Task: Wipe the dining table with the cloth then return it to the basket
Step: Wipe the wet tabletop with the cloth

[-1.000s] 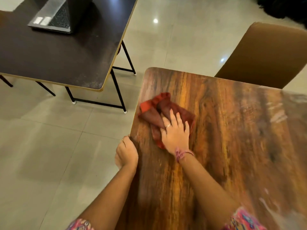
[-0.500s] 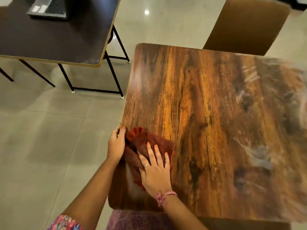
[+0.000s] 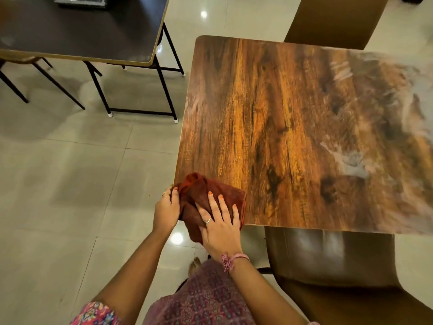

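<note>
A rust-red cloth lies bunched over the near left corner of the wooden dining table, part of it hanging past the edge. My right hand presses flat on the cloth with fingers spread. At the table's left edge, my left hand grips the cloth's side. No basket is in view. Pale smears cover the table's right half.
A brown chair is tucked under the table's near edge, and another chair stands at the far side. A dark table on black legs with a laptop is at the upper left. Tiled floor lies between.
The cloth was dragged from the middle of the left edge toward me to the near left corner. My left hand went from resting on the edge to gripping the cloth.
</note>
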{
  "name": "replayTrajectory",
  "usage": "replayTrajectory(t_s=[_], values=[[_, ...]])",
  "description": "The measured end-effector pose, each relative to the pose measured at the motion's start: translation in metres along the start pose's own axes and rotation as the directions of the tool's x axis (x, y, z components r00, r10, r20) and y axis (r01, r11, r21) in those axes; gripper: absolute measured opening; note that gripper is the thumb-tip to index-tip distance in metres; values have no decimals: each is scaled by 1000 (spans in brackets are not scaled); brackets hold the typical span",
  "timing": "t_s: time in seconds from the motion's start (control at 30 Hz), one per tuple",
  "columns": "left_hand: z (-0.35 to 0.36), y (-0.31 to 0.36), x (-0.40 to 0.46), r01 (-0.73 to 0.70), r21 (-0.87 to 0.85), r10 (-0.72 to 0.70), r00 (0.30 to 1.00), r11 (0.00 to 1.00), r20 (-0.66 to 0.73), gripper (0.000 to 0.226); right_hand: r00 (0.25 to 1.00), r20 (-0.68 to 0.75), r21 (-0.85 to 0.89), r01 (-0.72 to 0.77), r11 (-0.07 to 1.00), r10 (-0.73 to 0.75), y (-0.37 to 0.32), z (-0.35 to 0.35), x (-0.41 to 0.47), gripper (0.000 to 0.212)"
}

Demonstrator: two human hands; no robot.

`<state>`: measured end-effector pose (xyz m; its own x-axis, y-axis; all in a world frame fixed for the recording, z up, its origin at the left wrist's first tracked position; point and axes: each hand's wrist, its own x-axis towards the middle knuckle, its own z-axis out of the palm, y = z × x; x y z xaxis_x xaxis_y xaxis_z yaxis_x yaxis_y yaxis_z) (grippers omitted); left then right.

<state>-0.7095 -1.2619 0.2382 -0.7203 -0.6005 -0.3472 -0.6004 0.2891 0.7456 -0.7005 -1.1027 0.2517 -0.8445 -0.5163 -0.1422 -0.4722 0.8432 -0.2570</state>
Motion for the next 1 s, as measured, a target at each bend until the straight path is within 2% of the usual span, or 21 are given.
replayTrajectory(t_s=[0.23,0.43,0.6,0.77,0.9,1.0], values=[[-1,-16,-41,-13,32,14,1000,999,-28,41,999,-9,-51,52,997,-53,9,6,-27,54],[7,-12,-59,108,-45,-110,992,993,-58,43,997,31,-40,78,996,-76,25,2,-31,54],[23,10,-69,77,176,-48,985,981,-165,66,997,59,19,45,999,-46,55,-2,-32,54],[48,30,-75,-125,367,152,987,922,-46,61,997,77,36,-36,999,33,95,-13,-30,52],[62,41,-74,-189,352,197,980,917,13,58,986,46,31,-159,987,157,131,-24,-11,52],[62,44,-69,-170,324,180,984,930,-2,58,958,-16,14,-288,958,288,153,-36,17,53]])
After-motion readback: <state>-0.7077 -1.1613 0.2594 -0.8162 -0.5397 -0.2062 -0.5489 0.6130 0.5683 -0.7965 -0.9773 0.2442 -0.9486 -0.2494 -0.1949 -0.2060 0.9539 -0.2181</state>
